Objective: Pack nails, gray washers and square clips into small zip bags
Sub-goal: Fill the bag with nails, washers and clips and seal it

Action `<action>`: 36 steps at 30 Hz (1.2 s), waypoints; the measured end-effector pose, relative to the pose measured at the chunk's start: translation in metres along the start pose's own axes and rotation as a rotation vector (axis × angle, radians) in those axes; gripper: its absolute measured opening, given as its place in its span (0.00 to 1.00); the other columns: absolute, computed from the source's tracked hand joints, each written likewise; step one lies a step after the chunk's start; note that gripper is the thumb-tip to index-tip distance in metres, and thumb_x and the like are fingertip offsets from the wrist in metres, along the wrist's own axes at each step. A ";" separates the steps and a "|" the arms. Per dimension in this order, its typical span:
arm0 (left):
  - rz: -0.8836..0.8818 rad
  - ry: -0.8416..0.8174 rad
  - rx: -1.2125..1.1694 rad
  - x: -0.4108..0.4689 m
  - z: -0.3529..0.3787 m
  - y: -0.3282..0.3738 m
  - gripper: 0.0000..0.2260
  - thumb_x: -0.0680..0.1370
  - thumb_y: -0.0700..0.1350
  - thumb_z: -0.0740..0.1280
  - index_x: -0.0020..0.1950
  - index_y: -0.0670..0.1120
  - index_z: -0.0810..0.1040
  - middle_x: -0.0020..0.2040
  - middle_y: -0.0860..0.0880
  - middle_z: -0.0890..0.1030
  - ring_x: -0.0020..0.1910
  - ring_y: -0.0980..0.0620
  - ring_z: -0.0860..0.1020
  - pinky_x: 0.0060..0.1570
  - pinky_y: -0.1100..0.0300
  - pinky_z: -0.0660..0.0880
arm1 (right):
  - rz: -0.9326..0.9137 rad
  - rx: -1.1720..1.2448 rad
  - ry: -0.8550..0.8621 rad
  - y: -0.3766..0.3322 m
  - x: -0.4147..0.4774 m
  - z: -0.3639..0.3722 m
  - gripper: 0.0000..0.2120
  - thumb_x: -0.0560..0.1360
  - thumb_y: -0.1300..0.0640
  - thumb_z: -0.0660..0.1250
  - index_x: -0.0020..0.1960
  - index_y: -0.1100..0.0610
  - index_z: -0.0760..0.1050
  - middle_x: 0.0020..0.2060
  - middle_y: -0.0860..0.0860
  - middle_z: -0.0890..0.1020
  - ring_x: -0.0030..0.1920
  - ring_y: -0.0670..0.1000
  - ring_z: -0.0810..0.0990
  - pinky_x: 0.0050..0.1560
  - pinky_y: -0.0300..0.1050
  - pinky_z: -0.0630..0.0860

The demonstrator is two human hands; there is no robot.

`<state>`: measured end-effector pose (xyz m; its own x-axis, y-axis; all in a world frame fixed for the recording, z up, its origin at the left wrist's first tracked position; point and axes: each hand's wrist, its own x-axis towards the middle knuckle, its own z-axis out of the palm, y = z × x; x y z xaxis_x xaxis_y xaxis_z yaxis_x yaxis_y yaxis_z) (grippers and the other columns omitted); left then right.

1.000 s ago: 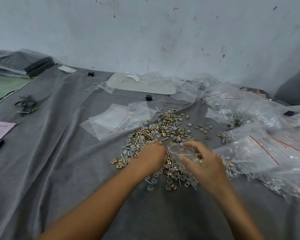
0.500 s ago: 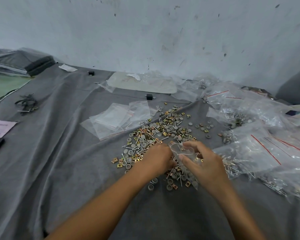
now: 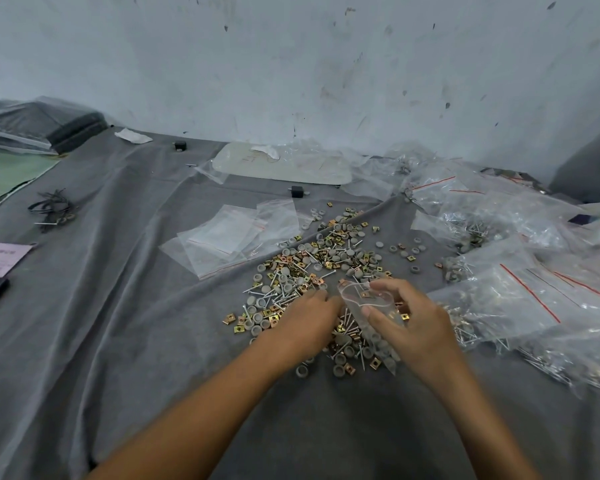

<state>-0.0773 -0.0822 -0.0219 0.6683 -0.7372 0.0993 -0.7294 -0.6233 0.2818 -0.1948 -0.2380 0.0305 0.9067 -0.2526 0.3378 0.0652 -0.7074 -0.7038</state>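
Two hands work the near edge of a heap (image 3: 312, 265) of nails, gray washers and square clips on gray cloth (image 3: 118, 341) — at its 5 o'clock the right hand (image 3: 418, 327) pinches a small zip bag (image 3: 364, 303) in its fingers, while at 6 o'clock the left hand (image 3: 307, 318) curls its fingers into the pieces, and I cannot tell whether they hold anything.

Soft, even, rather dim light casts only faint shadows; wide-angle bending curves the edges, and both forearms nearest the camera blur slightly.
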 end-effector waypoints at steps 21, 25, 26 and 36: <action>-0.006 0.092 -0.866 -0.002 -0.073 0.004 0.05 0.81 0.46 0.69 0.54 0.50 0.85 0.35 0.61 0.81 0.31 0.66 0.74 0.31 0.74 0.68 | -0.030 -0.001 -0.023 0.000 0.001 0.005 0.18 0.74 0.50 0.76 0.62 0.48 0.79 0.54 0.40 0.83 0.58 0.44 0.80 0.59 0.49 0.77; -0.080 0.133 -0.802 0.001 -0.068 0.000 0.06 0.81 0.50 0.67 0.52 0.52 0.84 0.38 0.55 0.83 0.32 0.62 0.75 0.34 0.66 0.70 | -0.016 -0.010 0.011 0.001 0.001 0.004 0.17 0.73 0.50 0.76 0.60 0.44 0.79 0.53 0.38 0.83 0.57 0.43 0.80 0.58 0.46 0.77; -0.121 0.171 -0.700 0.001 -0.064 -0.004 0.06 0.82 0.50 0.67 0.50 0.52 0.83 0.39 0.54 0.83 0.34 0.61 0.76 0.36 0.62 0.71 | -0.020 -0.017 0.022 0.002 0.000 0.003 0.17 0.73 0.51 0.77 0.60 0.43 0.78 0.53 0.37 0.83 0.57 0.43 0.80 0.58 0.44 0.77; 0.029 -0.121 -0.050 -0.007 -0.032 -0.020 0.08 0.81 0.46 0.67 0.57 0.49 0.84 0.52 0.51 0.84 0.51 0.50 0.80 0.50 0.55 0.76 | -0.005 -0.018 0.020 0.002 -0.001 -0.001 0.16 0.74 0.52 0.76 0.61 0.43 0.78 0.53 0.38 0.83 0.55 0.43 0.81 0.53 0.41 0.75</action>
<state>-0.0625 -0.0559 0.0027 0.6225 -0.7826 -0.0065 -0.7380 -0.5898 0.3279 -0.1960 -0.2399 0.0287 0.8977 -0.2624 0.3538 0.0615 -0.7206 -0.6906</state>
